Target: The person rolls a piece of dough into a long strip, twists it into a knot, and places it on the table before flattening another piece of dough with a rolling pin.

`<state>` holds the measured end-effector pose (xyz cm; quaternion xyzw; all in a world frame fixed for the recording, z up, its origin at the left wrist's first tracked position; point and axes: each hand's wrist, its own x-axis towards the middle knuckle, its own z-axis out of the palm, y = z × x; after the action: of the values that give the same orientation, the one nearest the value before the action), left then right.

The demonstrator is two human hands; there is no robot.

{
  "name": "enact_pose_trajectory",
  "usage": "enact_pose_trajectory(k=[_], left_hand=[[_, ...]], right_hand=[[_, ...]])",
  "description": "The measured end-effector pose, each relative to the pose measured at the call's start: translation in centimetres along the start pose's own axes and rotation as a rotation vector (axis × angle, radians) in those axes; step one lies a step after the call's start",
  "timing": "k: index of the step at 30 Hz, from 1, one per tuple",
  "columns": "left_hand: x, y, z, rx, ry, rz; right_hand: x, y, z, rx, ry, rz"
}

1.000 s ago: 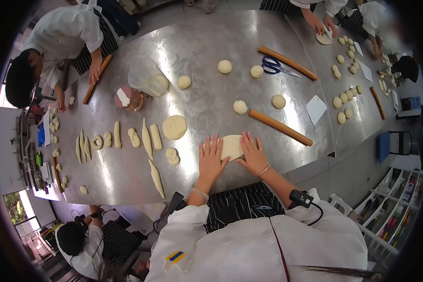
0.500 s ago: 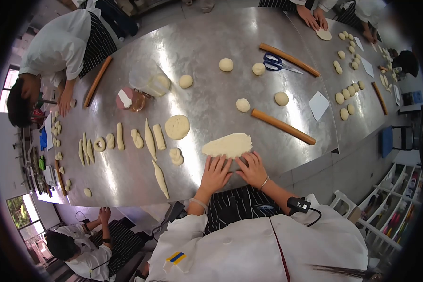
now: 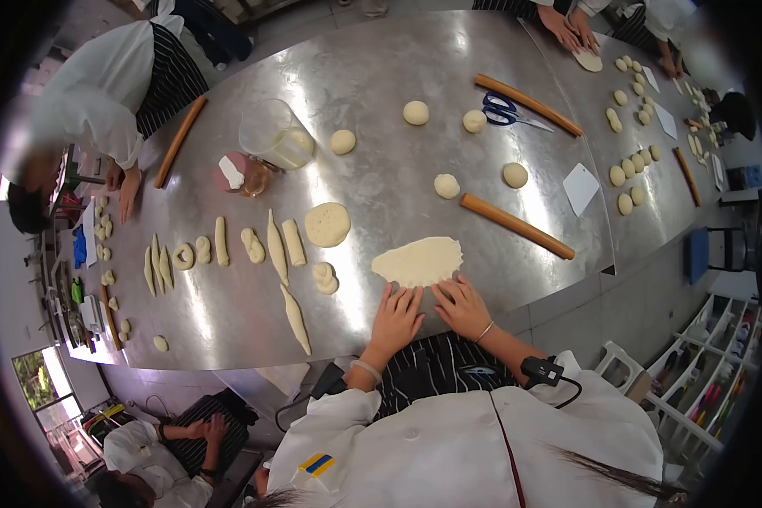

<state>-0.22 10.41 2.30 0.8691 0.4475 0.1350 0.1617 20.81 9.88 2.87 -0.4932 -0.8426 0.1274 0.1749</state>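
A flat, oval sheet of dough [image 3: 418, 261] lies on the metal table [image 3: 381, 195] in front of me. My left hand [image 3: 397, 317] rests at its near edge, fingers spread with the tips by the dough. My right hand [image 3: 463, 308] is beside it at the lower right edge, fingers also apart and fingertips at the dough. Neither hand grasps anything. Just left of the sheet sit a knotted dough piece [image 3: 325, 278] and a round flat dough disc [image 3: 328, 224]. A wooden rolling pin [image 3: 517, 226] lies beyond the sheet to the right.
Shaped dough pieces [image 3: 221, 241] line the left side. Farther back are a clear plastic jug [image 3: 271, 135], dough balls [image 3: 416, 113], blue-handled scissors [image 3: 501, 109], another rolling pin [image 3: 529, 105] and a white scraper [image 3: 580, 189]. Other people work around the table.
The view has shifted slightly, and my hands stay along the dough's near edge. The person at lower left has moved their hands and leaned lower; the one at upper left has shifted.
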Motion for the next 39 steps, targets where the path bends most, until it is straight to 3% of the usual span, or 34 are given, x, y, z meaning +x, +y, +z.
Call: enact_pose_trajectory(k=[17,24,39], left_hand=[[0.0,0.3,0.6,0.007,0.017,0.037],[-0.3,-1.6,-0.7,-0.006,0.012,0.015],[-1.8,-2.2,-1.5,-0.019,-0.008,-0.064]], right_hand=[[-0.7,-1.8,0.5,-0.064,-0.031,0.047],[-0.5,1.3,-1.0,-0.046,0.018,0.047],[-0.6,1.6,-2.4,0.052,0.001,-0.009]])
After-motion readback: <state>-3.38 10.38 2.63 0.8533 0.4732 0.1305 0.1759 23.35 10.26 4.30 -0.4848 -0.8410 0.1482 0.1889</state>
